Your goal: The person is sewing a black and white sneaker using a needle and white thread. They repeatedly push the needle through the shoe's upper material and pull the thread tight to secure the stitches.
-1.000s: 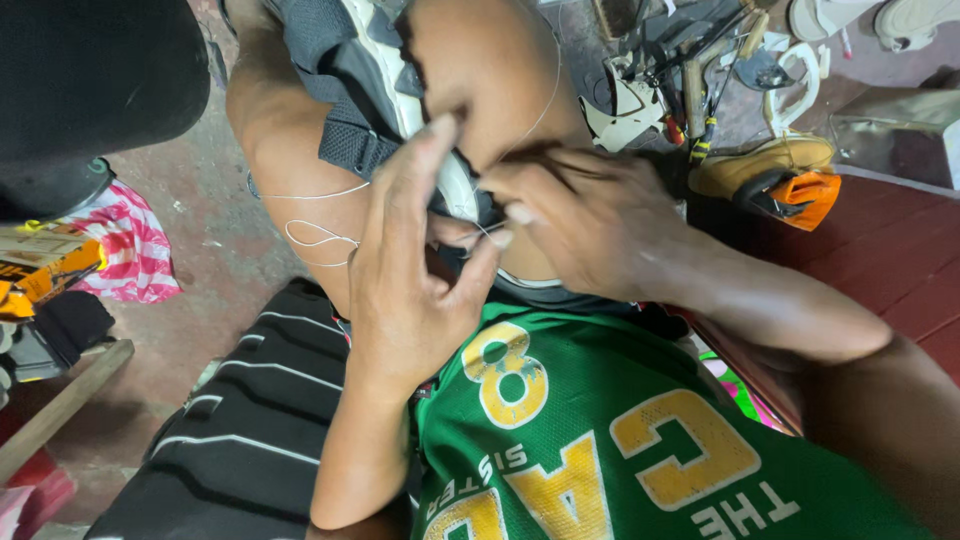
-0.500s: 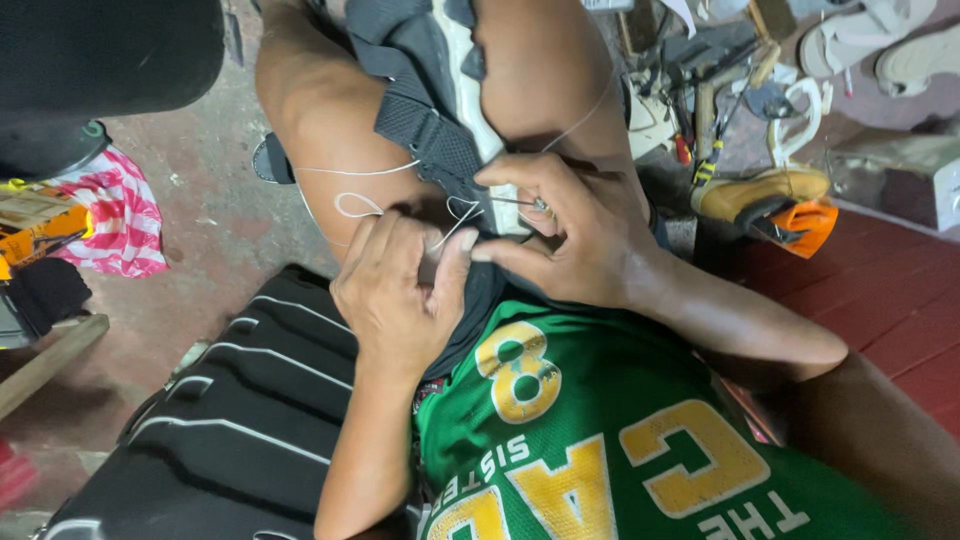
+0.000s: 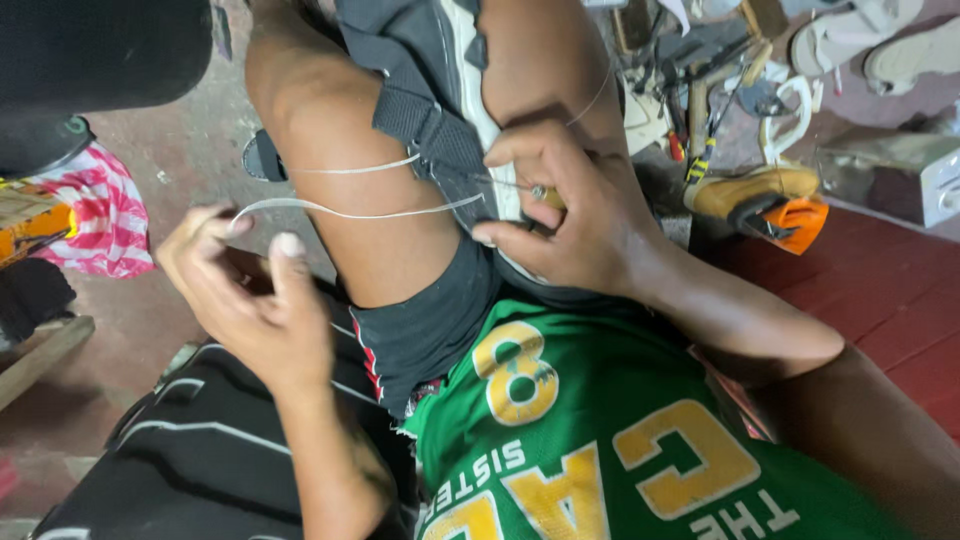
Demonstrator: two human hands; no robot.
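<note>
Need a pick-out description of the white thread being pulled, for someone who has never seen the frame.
Start at the bare thigh in the upper middle. Two pale strands cross it, running from the black strap held by the right hand out to the left hand. The white thread is the lower strand, ending in a loop at the left hand's fingers; nothing else nearby is as thin or as pale.

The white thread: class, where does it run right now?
In the head view, the white thread stretches across the person's thigh, from the left hand to the right hand.
</note>
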